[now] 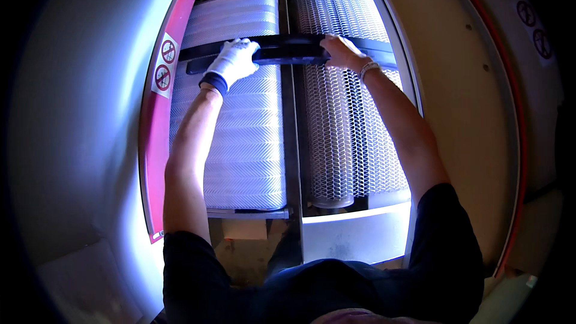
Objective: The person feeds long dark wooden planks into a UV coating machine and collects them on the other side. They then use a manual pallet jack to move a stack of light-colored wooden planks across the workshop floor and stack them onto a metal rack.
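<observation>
A long black bar spans crosswise over two mesh conveyor belts. My left hand, in a white glove with a dark cuff, is closed round the bar above the left belt, a pale one with a chevron weave. Farther right, my right hand grips the same bar, with a light band at the wrist. Beneath it is the right belt, a coarser open metal mesh. Both arms reach forward. Whether the bar touches the belts, I cannot tell.
A red strip with a prohibition sign borders the left belt. A dark divider runs between the belts. Nearer me lies a pale metal panel. On the right stands a beige panel edged with a red cord.
</observation>
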`<state>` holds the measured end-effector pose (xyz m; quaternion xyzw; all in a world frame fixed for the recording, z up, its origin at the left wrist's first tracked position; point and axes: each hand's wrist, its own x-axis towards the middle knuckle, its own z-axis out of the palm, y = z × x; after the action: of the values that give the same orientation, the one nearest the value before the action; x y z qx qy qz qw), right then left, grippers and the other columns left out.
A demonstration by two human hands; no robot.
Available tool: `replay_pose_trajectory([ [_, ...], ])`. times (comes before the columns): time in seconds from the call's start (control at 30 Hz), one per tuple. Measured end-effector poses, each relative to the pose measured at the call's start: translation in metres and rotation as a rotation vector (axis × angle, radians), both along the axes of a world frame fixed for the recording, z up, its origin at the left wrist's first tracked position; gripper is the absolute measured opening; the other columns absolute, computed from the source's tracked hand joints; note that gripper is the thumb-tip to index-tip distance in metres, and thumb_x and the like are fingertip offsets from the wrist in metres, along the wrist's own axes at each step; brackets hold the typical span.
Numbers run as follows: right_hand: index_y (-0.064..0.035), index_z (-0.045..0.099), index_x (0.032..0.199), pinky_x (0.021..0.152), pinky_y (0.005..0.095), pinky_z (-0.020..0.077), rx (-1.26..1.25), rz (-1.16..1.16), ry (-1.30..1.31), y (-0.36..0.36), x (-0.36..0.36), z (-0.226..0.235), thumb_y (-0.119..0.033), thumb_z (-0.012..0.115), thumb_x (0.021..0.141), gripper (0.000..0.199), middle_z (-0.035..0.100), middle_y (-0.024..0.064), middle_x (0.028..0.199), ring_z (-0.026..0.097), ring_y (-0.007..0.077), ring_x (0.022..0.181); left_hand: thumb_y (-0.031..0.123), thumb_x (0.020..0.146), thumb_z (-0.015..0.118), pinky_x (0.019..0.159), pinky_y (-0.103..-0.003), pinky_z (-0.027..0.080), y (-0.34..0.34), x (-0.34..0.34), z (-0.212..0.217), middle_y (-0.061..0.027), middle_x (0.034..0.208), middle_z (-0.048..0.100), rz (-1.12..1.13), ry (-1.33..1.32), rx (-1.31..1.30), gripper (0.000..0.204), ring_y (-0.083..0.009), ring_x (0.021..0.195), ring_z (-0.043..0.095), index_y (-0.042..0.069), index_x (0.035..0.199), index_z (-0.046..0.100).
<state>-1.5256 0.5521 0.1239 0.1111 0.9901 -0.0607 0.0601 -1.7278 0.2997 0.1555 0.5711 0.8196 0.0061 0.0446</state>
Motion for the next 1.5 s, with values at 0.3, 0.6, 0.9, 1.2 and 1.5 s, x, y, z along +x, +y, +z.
replay_pose_trajectory([
  [0.3,0.0013,0.063,0.122,0.094,0.0416,0.0487,-0.084,-0.06,0.116,-0.019,0.012,0.018,-0.026,0.089,0.075,0.06,0.06,0.0175,0.12,0.058,0.0322,0.109,0.036,0.092,0.073,0.117,-0.052,0.035,-0.027,0.014,0.026,-0.0166,0.145,0.053,0.112,-0.08,0.046,0.056,-0.037,0.135,0.049,0.01,0.139,0.058],
  [0.6,0.0008,0.066,0.122,0.089,0.0384,0.0485,-0.057,-0.063,0.139,-0.073,0.063,-0.007,-0.027,0.091,0.073,0.062,0.058,0.0159,0.11,0.057,0.0294,0.107,0.038,0.089,0.075,0.112,-0.05,0.039,-0.078,0.04,0.005,-0.0158,0.135,0.058,0.026,-0.05,-0.001,0.058,-0.0348,0.128,0.052,0.009,0.136,0.058],
  [0.9,-0.0006,0.065,0.125,0.096,0.0388,0.0485,-0.278,-0.082,0.215,-0.093,0.072,0.004,-0.027,0.087,0.078,0.059,0.057,0.0161,0.113,0.056,0.0314,0.109,0.038,0.09,0.073,0.103,-0.049,0.044,-0.113,0.053,0.013,-0.0147,0.125,0.06,-0.018,0.053,0.108,0.05,-0.0326,0.116,0.055,0.01,0.13,0.063],
  [1.2,-0.0038,0.064,0.127,0.099,0.0451,0.0452,-0.053,0.155,0.298,-0.136,0.087,-0.033,-0.027,0.077,0.085,0.05,0.06,0.0177,0.12,0.054,0.0356,0.118,0.037,0.085,0.076,0.105,-0.056,0.039,-0.192,0.084,0.009,-0.0173,0.132,0.059,0.126,0.066,0.132,0.061,-0.036,0.123,0.053,0.005,0.134,0.058],
  [1.5,-0.0011,0.065,0.124,0.085,0.041,0.053,-0.358,0.163,0.514,-0.187,0.067,0.047,-0.03,0.076,0.09,0.045,0.068,0.0143,0.116,0.066,0.0271,0.101,0.045,0.088,0.07,0.112,-0.047,0.036,-0.325,0.296,0.077,-0.0148,0.133,0.059,0.457,-0.294,0.597,0.063,-0.0307,0.124,0.053,0.007,0.137,0.056],
])
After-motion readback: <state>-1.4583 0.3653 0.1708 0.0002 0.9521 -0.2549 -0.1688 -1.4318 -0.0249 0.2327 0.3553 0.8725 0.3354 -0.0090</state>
